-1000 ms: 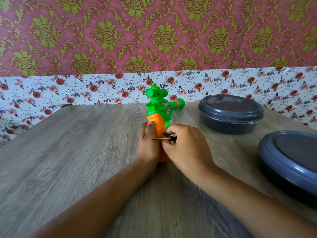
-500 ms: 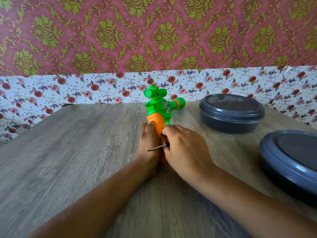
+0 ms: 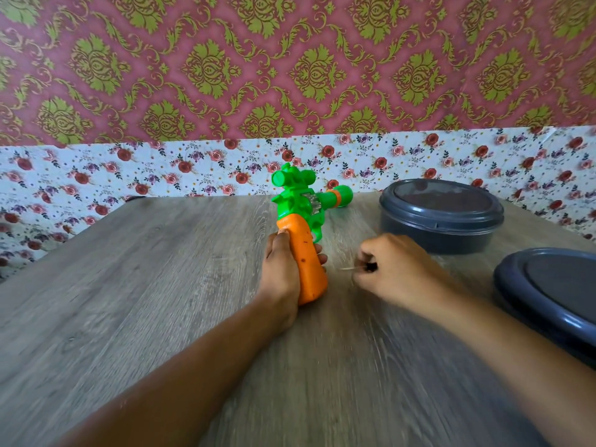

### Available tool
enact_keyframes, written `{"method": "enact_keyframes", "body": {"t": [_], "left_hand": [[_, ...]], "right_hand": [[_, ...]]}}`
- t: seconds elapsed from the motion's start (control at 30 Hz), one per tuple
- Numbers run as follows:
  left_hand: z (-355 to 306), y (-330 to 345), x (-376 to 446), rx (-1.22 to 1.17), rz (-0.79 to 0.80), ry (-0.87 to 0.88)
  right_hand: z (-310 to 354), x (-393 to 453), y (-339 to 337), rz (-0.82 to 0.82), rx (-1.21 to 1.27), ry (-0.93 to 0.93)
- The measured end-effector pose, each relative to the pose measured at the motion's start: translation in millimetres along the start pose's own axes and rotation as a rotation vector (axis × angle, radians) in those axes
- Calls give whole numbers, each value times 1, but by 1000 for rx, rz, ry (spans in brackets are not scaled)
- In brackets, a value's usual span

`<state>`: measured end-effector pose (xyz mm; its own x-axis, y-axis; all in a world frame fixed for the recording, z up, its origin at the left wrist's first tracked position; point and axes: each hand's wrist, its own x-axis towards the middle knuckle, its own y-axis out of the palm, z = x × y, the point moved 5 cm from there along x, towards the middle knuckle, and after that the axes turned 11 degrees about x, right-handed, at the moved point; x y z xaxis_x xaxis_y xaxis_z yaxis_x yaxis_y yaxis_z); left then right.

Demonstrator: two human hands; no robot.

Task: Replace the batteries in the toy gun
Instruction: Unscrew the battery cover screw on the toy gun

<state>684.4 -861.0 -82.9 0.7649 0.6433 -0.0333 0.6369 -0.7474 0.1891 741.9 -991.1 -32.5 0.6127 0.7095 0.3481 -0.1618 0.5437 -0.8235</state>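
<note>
Head view: my left hand (image 3: 280,269) grips the orange handle of the green-and-orange plastic toy gun (image 3: 303,230), butt on the grey wood-grain bench (image 3: 145,285) | my right hand (image 3: 393,269), apart to its right, pinches a thin metal screwdriver (image 3: 354,268) | two dark-grey lidded round plastic containers (image 3: 441,214) at right.

light: soft, even, bright | shadows: faint | blur: right hand (image 3: 395,269), forearms | edges: wide-angle bowing
</note>
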Motion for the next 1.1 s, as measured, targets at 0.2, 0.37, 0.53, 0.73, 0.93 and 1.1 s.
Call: {"method": "enact_keyframes", "body": {"t": [0.2,0.37,0.53,0.73,0.93,1.1], "left_hand": [[0,-1,0,-39,9,-12],[-2,-3,-1,-20,15,-23],[-12,-9,-2,118,-29,35],[-14,-19,-2,276,-140,-41],[-23,-25,2,535,-123,-74],[-25,-34,5,813,-111,-54]], "right_hand": [[-7,-4,8,227,-207,4],[-4,-4,9,284,-241,3],[-11,-1,4,294,-84,45],[-27,6,-18,143,331,162],[-34,6,-17,-14,62,43],[-42,5,-13,-9,-24,116]]}}
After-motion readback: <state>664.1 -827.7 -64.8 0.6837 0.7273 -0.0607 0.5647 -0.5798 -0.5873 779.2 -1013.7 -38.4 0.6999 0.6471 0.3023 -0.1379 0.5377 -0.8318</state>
